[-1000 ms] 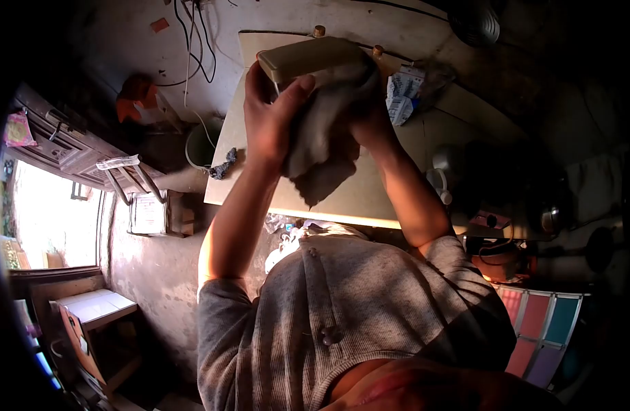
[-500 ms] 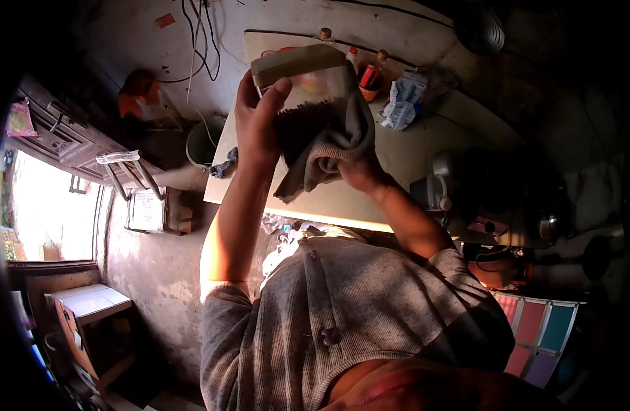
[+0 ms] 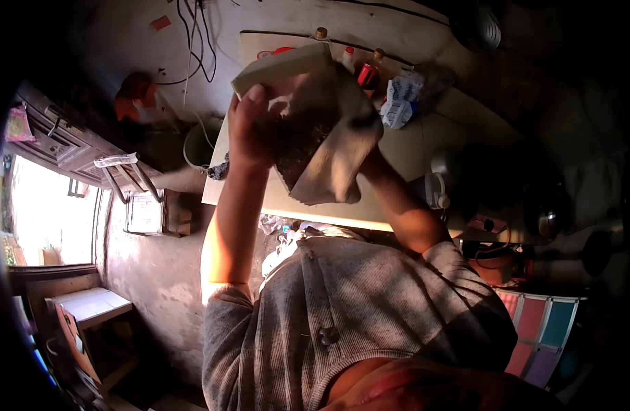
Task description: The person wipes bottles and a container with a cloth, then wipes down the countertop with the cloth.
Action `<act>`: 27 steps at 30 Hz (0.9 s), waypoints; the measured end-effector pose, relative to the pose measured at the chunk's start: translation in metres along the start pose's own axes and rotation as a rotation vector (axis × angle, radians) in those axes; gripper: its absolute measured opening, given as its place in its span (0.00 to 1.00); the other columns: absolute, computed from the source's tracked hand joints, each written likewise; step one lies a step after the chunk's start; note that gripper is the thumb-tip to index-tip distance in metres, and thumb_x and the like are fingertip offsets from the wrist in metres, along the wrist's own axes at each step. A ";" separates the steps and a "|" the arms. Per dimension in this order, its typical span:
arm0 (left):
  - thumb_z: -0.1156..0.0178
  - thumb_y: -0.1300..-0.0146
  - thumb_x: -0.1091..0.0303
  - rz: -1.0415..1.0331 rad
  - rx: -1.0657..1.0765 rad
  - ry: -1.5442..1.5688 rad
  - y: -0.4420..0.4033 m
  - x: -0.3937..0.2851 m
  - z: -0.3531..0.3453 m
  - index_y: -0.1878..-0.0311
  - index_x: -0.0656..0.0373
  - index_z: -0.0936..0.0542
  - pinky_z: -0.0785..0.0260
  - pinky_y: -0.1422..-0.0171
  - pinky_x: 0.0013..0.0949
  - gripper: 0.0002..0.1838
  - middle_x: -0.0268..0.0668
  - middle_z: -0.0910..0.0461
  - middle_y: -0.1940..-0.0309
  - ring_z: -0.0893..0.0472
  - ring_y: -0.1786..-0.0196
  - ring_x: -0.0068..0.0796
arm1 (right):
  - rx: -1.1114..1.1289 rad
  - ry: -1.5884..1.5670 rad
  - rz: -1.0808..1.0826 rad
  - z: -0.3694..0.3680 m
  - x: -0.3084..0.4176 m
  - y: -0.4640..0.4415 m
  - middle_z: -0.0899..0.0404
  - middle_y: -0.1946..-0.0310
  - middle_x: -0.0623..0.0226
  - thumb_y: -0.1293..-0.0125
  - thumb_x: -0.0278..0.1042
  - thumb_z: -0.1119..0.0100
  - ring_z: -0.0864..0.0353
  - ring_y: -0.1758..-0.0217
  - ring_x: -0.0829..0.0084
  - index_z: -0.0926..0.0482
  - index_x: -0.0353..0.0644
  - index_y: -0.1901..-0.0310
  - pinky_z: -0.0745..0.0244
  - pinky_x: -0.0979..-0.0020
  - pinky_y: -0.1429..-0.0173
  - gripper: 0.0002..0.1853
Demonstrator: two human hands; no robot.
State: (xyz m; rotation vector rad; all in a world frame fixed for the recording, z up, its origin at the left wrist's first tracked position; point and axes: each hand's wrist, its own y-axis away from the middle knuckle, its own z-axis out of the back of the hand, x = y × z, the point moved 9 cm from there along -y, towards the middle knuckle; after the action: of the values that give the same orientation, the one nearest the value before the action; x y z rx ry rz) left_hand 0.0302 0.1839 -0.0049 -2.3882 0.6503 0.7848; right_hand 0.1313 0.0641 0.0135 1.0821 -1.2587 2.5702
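Observation:
My left hand (image 3: 249,133) grips the left side of a clear container (image 3: 277,106), thumb pressed near its lid. The container is tilted, with a pale lid (image 3: 284,67) at its far end and dark grainy contents (image 3: 301,140) inside; I cannot make out what they are. A greyish cloth (image 3: 339,161) drapes over the container's right side. My right hand (image 3: 371,159) presses the cloth there, its fingers mostly hidden behind the folds. Both hands are raised above the pale table.
On the pale table (image 3: 418,154), a red-labelled bottle (image 3: 368,74) and a blue-and-white packet (image 3: 401,99) stand beyond the container. A mug (image 3: 435,190) sits to the right. A bucket (image 3: 197,145) is left of the table, near a dark crumpled rag (image 3: 219,170).
The container has shifted slightly left and tilted more. The cloth has spread out flatter across its right side, and my right hand has moved further behind it.

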 end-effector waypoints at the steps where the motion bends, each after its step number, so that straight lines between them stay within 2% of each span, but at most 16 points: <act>1: 0.54 0.39 0.51 -0.005 -0.006 -0.001 -0.001 -0.007 0.000 0.48 0.61 0.29 0.40 0.44 0.36 0.24 0.40 0.25 0.52 0.29 0.47 0.33 | 0.010 0.055 0.018 -0.002 0.003 0.012 0.34 0.47 0.54 0.57 0.30 0.33 0.33 0.45 0.62 0.50 0.34 0.36 0.39 0.68 0.40 0.47; 6: 0.55 0.39 0.49 -0.018 -0.044 -0.028 -0.012 -0.022 0.017 0.46 0.60 0.30 0.39 0.46 0.35 0.26 0.40 0.25 0.52 0.28 0.47 0.34 | 0.134 0.137 0.068 -0.009 0.016 0.043 0.31 0.50 0.54 0.60 0.31 0.31 0.31 0.47 0.60 0.48 0.34 0.36 0.36 0.67 0.41 0.48; 8: 0.56 0.39 0.45 0.042 -0.025 0.084 -0.019 -0.013 0.021 0.41 0.60 0.33 0.39 0.46 0.36 0.31 0.42 0.27 0.49 0.30 0.45 0.35 | 0.255 0.030 0.054 -0.014 0.019 0.039 0.43 0.41 0.46 0.50 0.35 0.37 0.38 0.40 0.56 0.51 0.30 0.36 0.41 0.61 0.38 0.43; 9: 0.56 0.39 0.45 0.045 -0.023 0.083 -0.021 -0.011 0.022 0.41 0.60 0.33 0.39 0.46 0.36 0.31 0.42 0.27 0.49 0.30 0.45 0.35 | 0.253 0.030 0.052 -0.012 0.026 0.035 0.43 0.41 0.46 0.50 0.35 0.37 0.38 0.40 0.56 0.51 0.30 0.36 0.41 0.61 0.38 0.43; 11: 0.56 0.40 0.44 0.144 0.341 0.469 -0.021 -0.005 -0.013 0.40 0.60 0.35 0.40 0.44 0.36 0.32 0.43 0.29 0.47 0.32 0.43 0.35 | 0.241 -0.028 -0.106 -0.004 0.033 0.018 0.37 0.46 0.49 0.50 0.36 0.37 0.34 0.45 0.60 0.47 0.30 0.39 0.39 0.64 0.41 0.40; 13: 0.59 0.39 0.40 0.154 0.466 0.460 -0.023 -0.005 -0.030 0.37 0.58 0.38 0.45 0.39 0.41 0.35 0.43 0.32 0.43 0.35 0.39 0.37 | 0.242 -0.111 -0.206 -0.001 0.024 0.013 0.34 0.49 0.51 0.51 0.37 0.37 0.32 0.48 0.62 0.45 0.30 0.40 0.37 0.66 0.43 0.39; 15: 0.65 0.39 0.34 0.051 0.080 -0.303 -0.034 -0.005 -0.008 0.35 0.55 0.41 0.55 0.34 0.46 0.39 0.42 0.36 0.39 0.37 0.37 0.39 | 0.115 -0.391 -0.134 0.003 0.007 0.020 0.31 0.52 0.53 0.52 0.41 0.36 0.30 0.50 0.65 0.42 0.30 0.42 0.35 0.68 0.45 0.39; 16: 0.70 0.41 0.30 0.015 -0.048 -0.389 -0.038 -0.002 0.009 0.34 0.52 0.44 0.62 0.32 0.49 0.41 0.42 0.38 0.37 0.41 0.34 0.39 | 0.041 -0.298 -0.075 0.013 0.008 0.015 0.32 0.52 0.52 0.54 0.44 0.35 0.30 0.50 0.65 0.40 0.31 0.43 0.35 0.69 0.46 0.40; 17: 0.70 0.40 0.30 -0.022 -0.195 -0.413 -0.033 -0.006 0.017 0.34 0.53 0.45 0.63 0.32 0.49 0.42 0.41 0.40 0.36 0.42 0.34 0.39 | 0.034 -0.294 -0.069 0.014 0.009 0.012 0.32 0.52 0.52 0.54 0.44 0.35 0.30 0.50 0.65 0.40 0.31 0.43 0.35 0.69 0.46 0.40; 18: 0.70 0.40 0.30 -0.062 -0.268 -0.375 -0.030 -0.009 0.030 0.34 0.54 0.45 0.64 0.32 0.49 0.42 0.41 0.40 0.36 0.42 0.33 0.38 | -0.112 0.128 0.058 0.026 0.023 0.009 0.31 0.55 0.52 0.58 0.43 0.33 0.30 0.52 0.65 0.38 0.31 0.45 0.34 0.70 0.47 0.39; 19: 0.70 0.40 0.31 -0.101 -0.340 -0.338 -0.025 -0.011 0.042 0.34 0.54 0.45 0.65 0.31 0.49 0.41 0.40 0.41 0.35 0.43 0.33 0.38 | -0.147 0.186 0.073 0.037 0.039 -0.002 0.31 0.61 0.52 0.61 0.39 0.35 0.30 0.59 0.61 0.37 0.31 0.50 0.33 0.69 0.52 0.36; 21: 0.70 0.39 0.31 -0.167 -0.443 -0.339 -0.006 -0.014 0.049 0.35 0.55 0.43 0.63 0.32 0.48 0.41 0.40 0.39 0.37 0.41 0.34 0.37 | -0.220 0.302 0.097 0.059 0.072 -0.023 0.30 0.72 0.50 0.68 0.32 0.38 0.31 0.72 0.54 0.36 0.30 0.60 0.31 0.68 0.62 0.29; 22: 0.70 0.39 0.32 -0.210 -0.458 -0.392 0.006 -0.011 0.048 0.36 0.55 0.41 0.58 0.33 0.46 0.40 0.40 0.36 0.40 0.38 0.37 0.35 | -0.246 0.271 0.086 0.060 0.065 -0.021 0.31 0.73 0.51 0.68 0.31 0.37 0.31 0.72 0.57 0.36 0.30 0.60 0.31 0.69 0.63 0.29; 23: 0.63 0.35 0.42 -0.280 -0.372 -0.553 0.018 -0.008 0.040 0.38 0.59 0.39 0.44 0.41 0.40 0.32 0.41 0.35 0.43 0.32 0.45 0.33 | -0.274 0.239 0.076 0.059 0.057 -0.019 0.31 0.74 0.53 0.67 0.31 0.36 0.31 0.73 0.59 0.36 0.30 0.61 0.31 0.70 0.64 0.28; 26: 0.35 0.52 0.47 -0.201 0.007 -0.824 0.048 0.027 -0.018 0.39 0.63 0.42 0.38 0.46 0.35 0.44 0.41 0.35 0.44 0.30 0.47 0.35 | -0.343 0.142 0.039 0.053 0.034 -0.010 0.33 0.78 0.58 0.67 0.29 0.34 0.31 0.74 0.67 0.36 0.30 0.63 0.32 0.72 0.67 0.28; 27: 0.33 0.52 0.52 -0.188 0.089 -0.893 0.056 0.044 -0.025 0.37 0.64 0.45 0.38 0.45 0.36 0.45 0.44 0.36 0.43 0.31 0.46 0.36 | -0.350 0.189 0.062 0.052 0.042 -0.014 0.31 0.70 0.58 0.60 0.30 0.35 0.29 0.68 0.67 0.36 0.32 0.57 0.32 0.73 0.61 0.27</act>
State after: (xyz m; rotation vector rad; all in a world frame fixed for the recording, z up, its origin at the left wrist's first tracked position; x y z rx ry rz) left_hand 0.0385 0.1154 -0.0346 -1.7106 0.0813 1.5312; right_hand 0.1337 0.0268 0.0703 0.7257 -1.6296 2.3026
